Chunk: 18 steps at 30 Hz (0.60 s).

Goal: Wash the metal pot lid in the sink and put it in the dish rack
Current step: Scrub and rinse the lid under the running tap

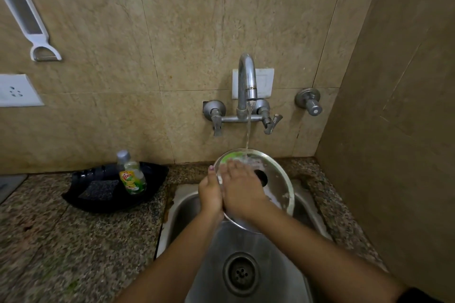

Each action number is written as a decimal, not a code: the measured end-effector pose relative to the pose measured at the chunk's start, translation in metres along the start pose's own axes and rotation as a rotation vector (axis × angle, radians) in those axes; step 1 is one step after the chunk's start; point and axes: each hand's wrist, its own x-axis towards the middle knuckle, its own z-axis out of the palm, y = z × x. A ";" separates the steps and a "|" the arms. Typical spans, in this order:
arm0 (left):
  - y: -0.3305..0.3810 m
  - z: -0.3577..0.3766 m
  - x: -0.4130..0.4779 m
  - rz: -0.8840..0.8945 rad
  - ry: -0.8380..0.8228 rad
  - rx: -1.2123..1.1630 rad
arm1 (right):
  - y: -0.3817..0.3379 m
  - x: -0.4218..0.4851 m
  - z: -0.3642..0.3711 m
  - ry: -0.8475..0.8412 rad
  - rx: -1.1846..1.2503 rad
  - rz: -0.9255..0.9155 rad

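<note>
Over the sink (187, 206), the left hand (211, 192) grips the metal pot lid (275, 179) by its rim — tilted under the tap's stream (248, 128) — while the right hand (242, 190) presses flat, fingers spread, on it.

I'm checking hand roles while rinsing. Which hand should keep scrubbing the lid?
Right hand: it lies flat on the metal pot lid under the water stream, while the left hand grips the rim.

We note the glossy wet metal pot lid (275, 179), brushed steel sink (246, 241), chromed tap (247, 76), and speckled granite counter (73, 241).
</note>
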 end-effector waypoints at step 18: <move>-0.007 0.010 0.000 0.062 -0.078 0.090 | 0.010 0.009 -0.003 0.048 0.006 0.123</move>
